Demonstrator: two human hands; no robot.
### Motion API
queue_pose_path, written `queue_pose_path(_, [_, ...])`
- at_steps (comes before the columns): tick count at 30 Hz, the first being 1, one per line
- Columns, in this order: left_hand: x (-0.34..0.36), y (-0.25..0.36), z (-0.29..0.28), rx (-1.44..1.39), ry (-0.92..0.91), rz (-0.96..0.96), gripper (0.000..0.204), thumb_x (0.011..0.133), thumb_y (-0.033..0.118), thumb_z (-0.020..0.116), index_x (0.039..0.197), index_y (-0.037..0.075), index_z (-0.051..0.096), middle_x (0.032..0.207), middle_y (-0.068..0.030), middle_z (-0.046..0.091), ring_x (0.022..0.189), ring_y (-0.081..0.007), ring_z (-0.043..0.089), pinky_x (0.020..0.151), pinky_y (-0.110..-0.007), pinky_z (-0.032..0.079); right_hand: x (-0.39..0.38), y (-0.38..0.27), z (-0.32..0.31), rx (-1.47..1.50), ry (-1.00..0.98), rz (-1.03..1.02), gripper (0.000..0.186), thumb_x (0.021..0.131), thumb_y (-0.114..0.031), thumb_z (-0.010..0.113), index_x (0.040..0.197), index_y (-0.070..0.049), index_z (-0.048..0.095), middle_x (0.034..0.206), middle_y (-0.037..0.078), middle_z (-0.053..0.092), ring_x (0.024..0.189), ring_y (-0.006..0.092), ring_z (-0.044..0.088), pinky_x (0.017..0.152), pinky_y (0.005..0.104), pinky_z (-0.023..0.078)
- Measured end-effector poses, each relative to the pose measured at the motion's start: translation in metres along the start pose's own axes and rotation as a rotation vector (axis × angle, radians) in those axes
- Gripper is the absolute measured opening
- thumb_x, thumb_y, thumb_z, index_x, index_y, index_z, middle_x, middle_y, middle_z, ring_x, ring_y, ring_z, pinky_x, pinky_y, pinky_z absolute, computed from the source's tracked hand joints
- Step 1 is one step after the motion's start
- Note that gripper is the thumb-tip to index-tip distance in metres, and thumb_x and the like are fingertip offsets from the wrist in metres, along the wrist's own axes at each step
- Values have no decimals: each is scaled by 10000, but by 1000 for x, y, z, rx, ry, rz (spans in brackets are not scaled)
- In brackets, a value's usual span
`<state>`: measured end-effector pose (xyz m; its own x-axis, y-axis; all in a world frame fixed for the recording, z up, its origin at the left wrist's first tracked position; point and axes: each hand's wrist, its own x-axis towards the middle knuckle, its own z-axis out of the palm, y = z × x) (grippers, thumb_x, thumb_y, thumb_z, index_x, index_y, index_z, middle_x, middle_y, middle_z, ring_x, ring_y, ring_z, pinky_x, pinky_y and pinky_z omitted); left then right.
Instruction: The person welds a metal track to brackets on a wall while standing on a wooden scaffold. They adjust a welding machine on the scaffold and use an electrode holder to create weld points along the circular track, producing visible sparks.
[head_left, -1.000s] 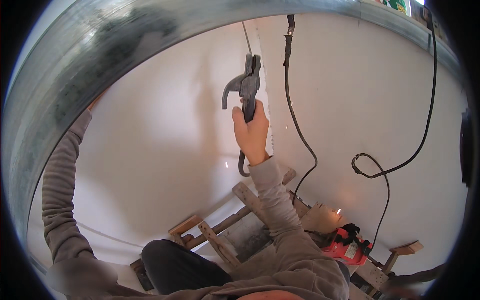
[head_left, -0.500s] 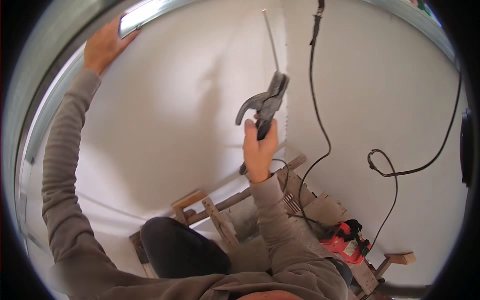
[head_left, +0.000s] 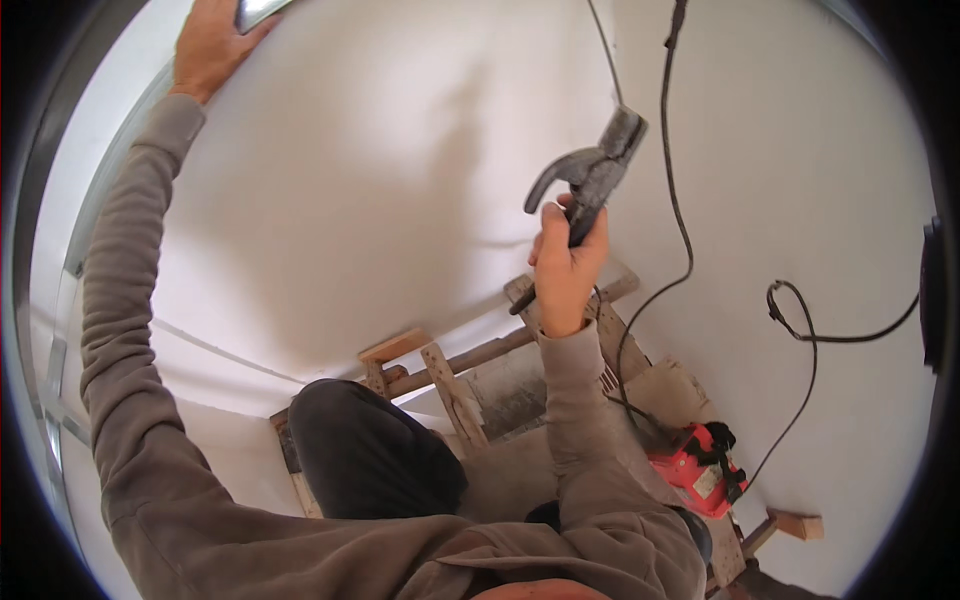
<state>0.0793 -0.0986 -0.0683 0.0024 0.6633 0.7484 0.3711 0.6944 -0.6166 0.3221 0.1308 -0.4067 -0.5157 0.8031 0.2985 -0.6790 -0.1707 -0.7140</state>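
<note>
My right hand (head_left: 570, 270) is wrapped round the handle of a grey, worn welding electrode holder (head_left: 600, 170), its curved lever sticking out to the left. A thin welding rod (head_left: 606, 50) is clamped in its jaws and points upward, its far end cut off by the top edge. At the upper left my left hand (head_left: 208, 55) grips a shiny metal profile (head_left: 256, 10), thumb on one side. The fingertips of that hand run out of the picture or are hidden.
Below is a wooden scaffold (head_left: 455, 405) with planks, under my bent knee (head_left: 365, 450). A red machine (head_left: 695, 470) with black straps sits at the lower right. Black cables (head_left: 672, 180) hang before the pale wall (head_left: 340, 200). A metal frame (head_left: 60, 150) curves along the left.
My right hand has moved right in the picture with the electrode holder, and the rod's tip has left the view. The whole view has shifted slightly; my left hand remains on the profile.
</note>
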Motion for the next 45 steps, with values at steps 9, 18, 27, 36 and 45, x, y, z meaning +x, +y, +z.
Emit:
queue_pose_path(9, [4, -4, 4, 44, 19, -39, 549, 874, 495, 773, 1237, 99, 660, 1084, -75, 629, 1064, -284, 602, 907, -393, 510, 1, 10, -3, -163, -26, -25, 215, 950, -144, 697, 1053, 19, 601, 794, 22, 606, 716, 89, 516, 657, 269, 458])
queue_pose_path(18, [19, 15, 11, -44, -53, -164, 633, 839, 573, 760, 1249, 105, 644, 1120, -138, 729, 1022, -319, 693, 866, -432, 545, 12, -11, -15, -151, -7, -42, 234, 958, -144, 668, 1085, 40, 598, 759, 43, 614, 648, 89, 515, 591, 288, 450])
queue_pose_path(27, [34, 15, 4, -58, -430, -347, 956, 814, 747, 658, 1451, 43, 545, 1318, -184, 682, 1193, -333, 666, 984, -385, 525, 27, 10, -8, -107, -8, -60, 223, 979, -150, 659, 1087, 23, 570, 724, 14, 563, 634, 87, 477, 570, 292, 428])
queue_pose_path(36, [24, 16, 13, -107, -37, -129, 527, 813, 438, 816, 976, 21, 539, 972, -137, 571, 938, -330, 591, 785, -423, 497, 122, -13, 27, -348, -22, -419, 332, 965, -154, 651, 1191, 64, 542, 727, 133, 634, 598, 213, 602, 590, 363, 493])
queue_pose_path(45, [21, 17, 10, -136, -179, -267, 554, 811, 464, 814, 987, 13, 543, 905, -157, 605, 833, -358, 610, 764, -444, 503, 162, -7, 26, -419, -41, -468, 330, 942, -137, 631, 1176, 79, 547, 722, 156, 645, 597, 266, 635, 597, 395, 513])
